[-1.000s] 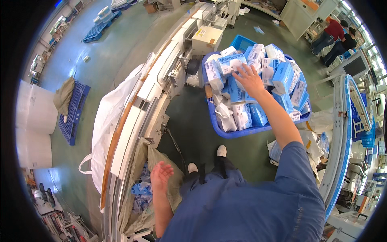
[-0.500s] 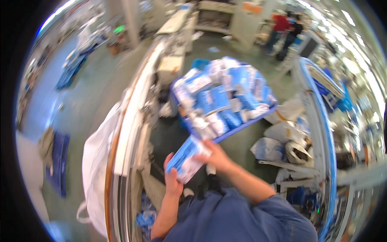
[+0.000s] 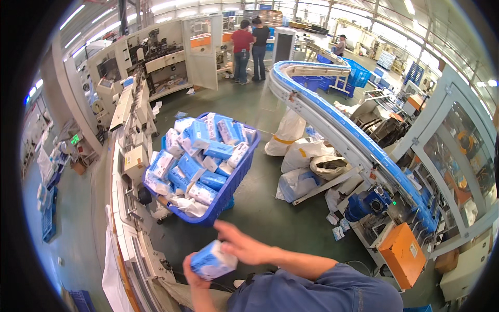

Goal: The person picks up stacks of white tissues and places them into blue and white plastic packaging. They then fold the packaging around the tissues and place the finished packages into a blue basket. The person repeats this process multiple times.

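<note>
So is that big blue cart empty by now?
No, the blue cart is heaped with blue-and-white packs, and the left hand and right hand hold one more pack in front of it.

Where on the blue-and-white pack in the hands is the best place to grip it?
Across its two long flat sides, coming from above. The pack is a soft, tilted block; the left hand cups it underneath and the right hand rests on top.
</note>
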A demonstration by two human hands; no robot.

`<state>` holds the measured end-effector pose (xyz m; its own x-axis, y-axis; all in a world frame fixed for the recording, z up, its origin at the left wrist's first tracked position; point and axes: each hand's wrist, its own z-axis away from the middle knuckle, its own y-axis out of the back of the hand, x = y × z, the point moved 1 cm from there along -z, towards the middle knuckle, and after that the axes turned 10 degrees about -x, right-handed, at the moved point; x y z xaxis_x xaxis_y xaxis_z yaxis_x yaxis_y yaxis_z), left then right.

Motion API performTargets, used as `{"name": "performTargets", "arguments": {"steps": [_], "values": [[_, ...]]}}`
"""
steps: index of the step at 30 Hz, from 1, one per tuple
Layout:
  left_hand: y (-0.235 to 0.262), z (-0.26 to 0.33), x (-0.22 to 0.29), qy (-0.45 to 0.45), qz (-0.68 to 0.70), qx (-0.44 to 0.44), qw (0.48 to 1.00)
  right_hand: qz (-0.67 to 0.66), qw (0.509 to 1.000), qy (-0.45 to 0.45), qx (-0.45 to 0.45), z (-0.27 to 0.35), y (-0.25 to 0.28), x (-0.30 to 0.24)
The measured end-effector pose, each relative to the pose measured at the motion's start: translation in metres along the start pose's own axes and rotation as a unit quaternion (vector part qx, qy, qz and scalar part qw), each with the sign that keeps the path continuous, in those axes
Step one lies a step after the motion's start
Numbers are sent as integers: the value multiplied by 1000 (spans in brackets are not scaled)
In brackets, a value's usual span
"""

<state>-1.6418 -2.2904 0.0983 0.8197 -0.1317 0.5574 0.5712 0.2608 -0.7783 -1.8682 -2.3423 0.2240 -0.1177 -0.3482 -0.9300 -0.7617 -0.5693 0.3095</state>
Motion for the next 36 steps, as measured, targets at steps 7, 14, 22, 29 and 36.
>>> {"name": "performTargets", "arguments": {"steps": [7, 14, 22, 29, 36], "values": [[-113, 9, -13, -72, -119, -54, 989, 176, 965, 31, 193, 42, 105, -40], [-163, -3, -119, 37, -103, -105, 988, -39, 994, -60, 78, 108, 118, 41], [-176, -20, -165, 268, -375, -410, 787, -18, 977, -151, 147, 226, 142, 60], [-247, 21, -223, 77, -615, -515, 592, -83, 875, -221, 424, 296, 76, 63], [-255, 90, -238, 45, -608, -597, 522, -201, 819, -171, 509, 338, 23, 68]]}}
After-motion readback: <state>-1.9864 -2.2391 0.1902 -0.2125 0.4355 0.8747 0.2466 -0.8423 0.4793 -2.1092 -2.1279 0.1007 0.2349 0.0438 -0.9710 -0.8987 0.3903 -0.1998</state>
